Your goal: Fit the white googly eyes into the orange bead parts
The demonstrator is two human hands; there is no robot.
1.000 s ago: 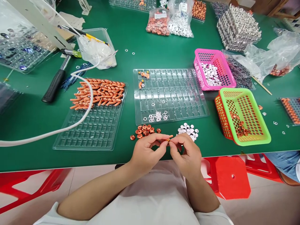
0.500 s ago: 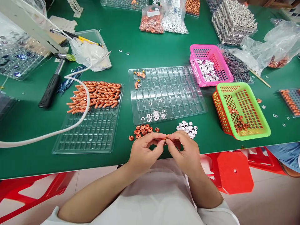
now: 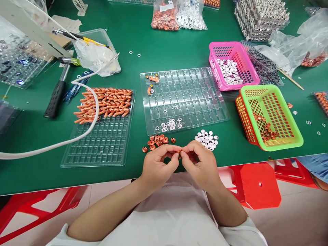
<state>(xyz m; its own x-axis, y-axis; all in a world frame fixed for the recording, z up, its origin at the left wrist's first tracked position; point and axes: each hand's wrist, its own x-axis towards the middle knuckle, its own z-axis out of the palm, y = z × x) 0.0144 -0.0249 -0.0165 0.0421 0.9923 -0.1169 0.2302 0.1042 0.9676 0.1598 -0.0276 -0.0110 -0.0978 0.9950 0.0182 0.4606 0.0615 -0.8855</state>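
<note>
My left hand point(image 3: 158, 166) and my right hand point(image 3: 202, 164) meet fingertip to fingertip at the table's front edge. Between them they pinch a small copper-coloured part point(image 3: 179, 151), mostly hidden by the fingers. Just behind my left hand lie several round copper pieces point(image 3: 157, 139). White discs point(image 3: 207, 139) are piled behind my right hand. Farther back, a clear compartment tray point(image 3: 189, 99) bears a few copper parts point(image 3: 153, 79) at its upper left and loose white rings point(image 3: 171, 124) at its lower left.
On the left are a tray of copper parts point(image 3: 107, 102), a white cable point(image 3: 96, 112) and a hammer point(image 3: 57, 94). A pink basket point(image 3: 253, 77) and a green basket point(image 3: 297, 136) stand right. Bags point(image 3: 165, 17) lie at the back; a red stool point(image 3: 260, 191) is below.
The view has shifted slightly, so the baskets appear farther right. Both hands keep the same pinch on the small part, with hardly any movement.
</note>
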